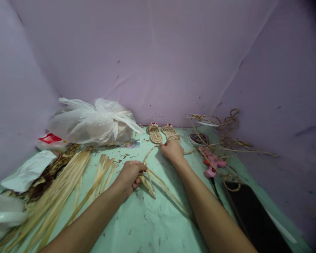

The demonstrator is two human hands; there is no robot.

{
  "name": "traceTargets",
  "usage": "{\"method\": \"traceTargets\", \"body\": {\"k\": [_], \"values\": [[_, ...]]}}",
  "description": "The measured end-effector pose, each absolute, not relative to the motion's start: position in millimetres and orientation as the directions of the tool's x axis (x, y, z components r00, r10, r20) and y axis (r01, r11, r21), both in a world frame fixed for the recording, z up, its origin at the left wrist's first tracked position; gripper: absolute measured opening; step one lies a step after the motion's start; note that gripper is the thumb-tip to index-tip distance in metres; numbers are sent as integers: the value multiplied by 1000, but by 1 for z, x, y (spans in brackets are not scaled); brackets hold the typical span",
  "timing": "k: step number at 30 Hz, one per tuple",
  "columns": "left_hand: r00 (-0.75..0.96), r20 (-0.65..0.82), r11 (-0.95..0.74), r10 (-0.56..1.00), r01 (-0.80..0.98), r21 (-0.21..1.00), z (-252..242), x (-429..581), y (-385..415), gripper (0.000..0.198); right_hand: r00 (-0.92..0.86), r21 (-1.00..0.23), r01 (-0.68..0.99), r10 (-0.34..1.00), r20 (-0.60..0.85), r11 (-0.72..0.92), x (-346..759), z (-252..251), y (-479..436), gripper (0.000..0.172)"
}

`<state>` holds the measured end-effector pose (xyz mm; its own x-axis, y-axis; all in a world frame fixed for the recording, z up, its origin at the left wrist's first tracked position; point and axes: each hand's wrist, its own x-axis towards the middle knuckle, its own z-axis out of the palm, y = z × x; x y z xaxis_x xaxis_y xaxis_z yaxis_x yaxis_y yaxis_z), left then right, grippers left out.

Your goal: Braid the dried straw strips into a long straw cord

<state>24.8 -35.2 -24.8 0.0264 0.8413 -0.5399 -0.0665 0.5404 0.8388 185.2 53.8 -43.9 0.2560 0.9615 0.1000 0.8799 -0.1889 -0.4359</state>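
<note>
My left hand [131,175] is closed, pinching a length of braided straw rope where loose flat strips [171,193] fan out below it. My right hand [172,151] is closed too, with its fingertips on the braided part of the same straw rope [150,151], farther up. The rope slants between the two hands. Just beyond my right hand lie two small woven sandals [155,135] with red and white decorations at their far ends; my hand partly covers the right one. Finished rope trails out to the right of my right hand.
At left lie a bundle of dry straw strips [65,182], a tied white plastic bag [94,123] and a white container [5,218]. At right are a pink glue gun [212,163], a dish of beads [198,138], coiled rope [230,119] and a black phone-like slab [252,214]. Purple walls enclose the green surface.
</note>
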Motion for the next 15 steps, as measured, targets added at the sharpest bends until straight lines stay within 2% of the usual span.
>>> {"method": "traceTargets", "body": {"k": [2,4,6,8,12,15], "values": [[18,-543,542,840,-65,838,-26,26,-35,11,296,-569,793,954,49,-217,187,-46,59,29],[2,-522,521,853,-58,851,-28,27,-33,11,305,-763,601,951,-55,-237,188,-50,63,26],[-21,-479,477,878,-51,877,-30,28,-30,10,286,-886,389,947,-146,-254,186,-52,68,23],[-46,-442,440,896,-41,897,-31,30,-27,10,273,-932,268,947,-169,-244,182,-53,72,18],[-67,-401,404,914,37,914,-34,35,-24,9,290,-975,131,947,-136,-180,172,-49,76,11],[-24,-297,297,955,130,946,-42,37,-25,13,291,-988,34,947,-135,-151,170,-40,73,11]]}}
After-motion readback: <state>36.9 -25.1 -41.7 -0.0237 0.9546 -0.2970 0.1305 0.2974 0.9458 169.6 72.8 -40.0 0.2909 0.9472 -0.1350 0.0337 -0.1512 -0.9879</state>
